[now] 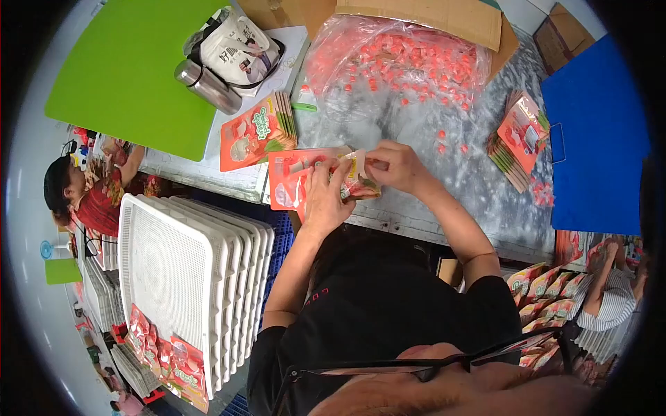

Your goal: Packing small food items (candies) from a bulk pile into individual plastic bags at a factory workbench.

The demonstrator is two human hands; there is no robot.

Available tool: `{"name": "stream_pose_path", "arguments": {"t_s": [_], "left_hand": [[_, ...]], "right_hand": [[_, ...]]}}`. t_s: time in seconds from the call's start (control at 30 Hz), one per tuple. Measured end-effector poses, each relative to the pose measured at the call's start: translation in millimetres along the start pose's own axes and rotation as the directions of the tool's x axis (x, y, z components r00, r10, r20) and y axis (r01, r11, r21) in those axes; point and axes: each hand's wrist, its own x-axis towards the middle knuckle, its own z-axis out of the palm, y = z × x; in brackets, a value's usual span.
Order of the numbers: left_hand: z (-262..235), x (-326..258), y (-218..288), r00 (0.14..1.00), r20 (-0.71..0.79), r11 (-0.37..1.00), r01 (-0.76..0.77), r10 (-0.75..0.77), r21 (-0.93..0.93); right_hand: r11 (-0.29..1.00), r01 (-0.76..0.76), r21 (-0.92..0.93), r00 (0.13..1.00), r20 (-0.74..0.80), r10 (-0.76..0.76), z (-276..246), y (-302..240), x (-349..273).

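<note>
At the near edge of the metal table lies a red printed pouch [284,182], its top end toward the right. Across it rests my left hand [322,195], fingers bent over its face and thumb at its lower edge, holding it. My right hand [398,167] is closed at the pouch's right end, fingertips pinched at the opening; whether a small piece is in them is hidden. Just beyond, a fanned stack of like pouches [246,135] lies to the left. Another stack [522,135] stands at the right. A few small red wrapped pieces [442,147] lie between.
A carton [423,26] with a clear bag of red wrapped pieces [416,66] stands at the back. A steel flask [208,87] and white bag [239,52] sit back left, beside a green board [132,76]. Stacked white trays [170,263] stand left; a blue panel [596,139] stands right.
</note>
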Motion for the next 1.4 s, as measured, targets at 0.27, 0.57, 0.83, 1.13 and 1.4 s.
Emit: {"name": "stream_pose_path", "arguments": {"t_s": [0.27,0.57,0.83,1.13,1.4], "left_hand": [[8,5,26,0.999,-0.025,0.961,0.020,-0.028,-0.276],[10,15,19,0.975,-0.179,0.866,0.023,-0.129,-0.499],[0,-10,4,0.938,-0.192,0.764,0.105,-0.289,-0.636],[-5,-29,6,0.903,-0.057,0.617,0.244,-0.426,-0.748],[-1,-28,6,0.949,-0.086,0.718,0.168,-0.303,-0.676]], "right_hand": [[0.903,-0.175,0.392,0.883,-0.343,0.320,21,-16,8],[0.689,0.029,0.724,0.929,-0.275,0.249,-2,-34,9],[0.692,-0.420,-0.587,0.877,-0.459,0.143,-20,167,45],[0.793,-0.364,-0.489,0.930,-0.246,0.275,14,169,-2],[0.794,-0.325,0.514,0.723,-0.407,0.559,-15,147,-58]]}}
